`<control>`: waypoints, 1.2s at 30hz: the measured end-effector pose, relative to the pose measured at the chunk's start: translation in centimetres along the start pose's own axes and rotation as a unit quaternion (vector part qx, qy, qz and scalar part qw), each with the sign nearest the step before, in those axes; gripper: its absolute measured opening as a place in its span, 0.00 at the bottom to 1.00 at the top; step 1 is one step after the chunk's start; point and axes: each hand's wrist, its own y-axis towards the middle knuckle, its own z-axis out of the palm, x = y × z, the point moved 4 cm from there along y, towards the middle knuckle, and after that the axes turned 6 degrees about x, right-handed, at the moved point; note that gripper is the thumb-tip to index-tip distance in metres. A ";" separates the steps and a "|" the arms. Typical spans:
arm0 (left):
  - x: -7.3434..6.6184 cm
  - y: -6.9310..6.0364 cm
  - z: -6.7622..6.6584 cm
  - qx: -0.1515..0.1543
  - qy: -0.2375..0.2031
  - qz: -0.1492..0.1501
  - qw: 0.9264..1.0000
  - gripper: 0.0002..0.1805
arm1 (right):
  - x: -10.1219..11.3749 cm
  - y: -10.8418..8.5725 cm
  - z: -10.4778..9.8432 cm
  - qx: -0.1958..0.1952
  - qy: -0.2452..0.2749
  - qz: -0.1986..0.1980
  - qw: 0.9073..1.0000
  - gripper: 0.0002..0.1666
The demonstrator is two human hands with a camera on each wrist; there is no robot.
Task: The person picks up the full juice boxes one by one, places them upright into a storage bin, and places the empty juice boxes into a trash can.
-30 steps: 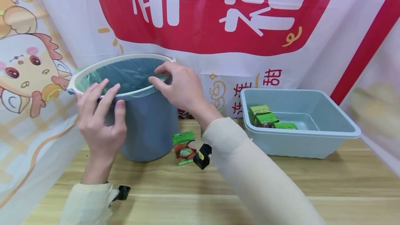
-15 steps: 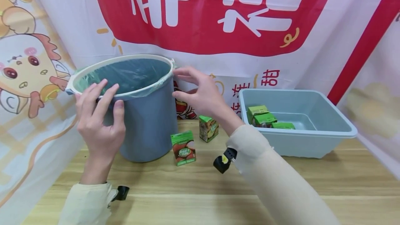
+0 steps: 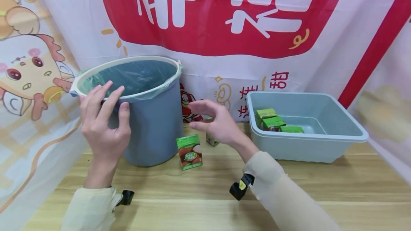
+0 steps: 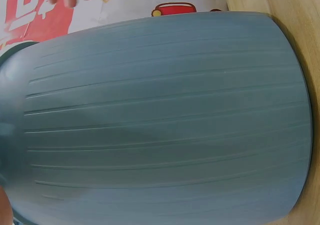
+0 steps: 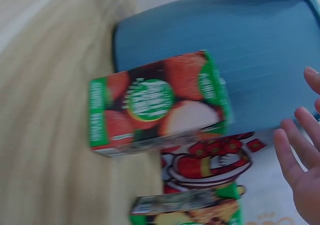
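Observation:
A blue trash can with a white rim and a thin greenish liner stands at left. My left hand rests on its near rim, fingers stretched over the edge and thumb against the outer wall. My right hand is to the right of the can, apart from it, fingers spread and holding nothing. Below that hand a small green-topped box with red fruit printed on it stands on the table. Another small box is partly hidden behind the right hand.
A light-blue plastic bin sits at right, with several small green boxes in its left end. Printed cloth hangs behind and at the sides of the wooden table.
My right hand has left the can's right rim, moving right and then down in front of the farther small box. The left hand stays on the rim.

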 end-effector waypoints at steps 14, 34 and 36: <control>0.3 -0.2 0.0 0.003 0.001 0.000 1.000 0.21 | -4.8 -1.4 2.1 0.027 0.025 0.072 0.997 0.33; 0.4 0.0 0.0 0.009 0.005 0.004 1.000 0.21 | -6.5 -1.9 2.9 0.029 -0.042 0.092 0.995 0.28; 0.4 -0.1 0.0 0.008 0.004 0.003 1.000 0.21 | -6.4 -1.9 2.8 0.026 -0.047 0.092 0.994 0.27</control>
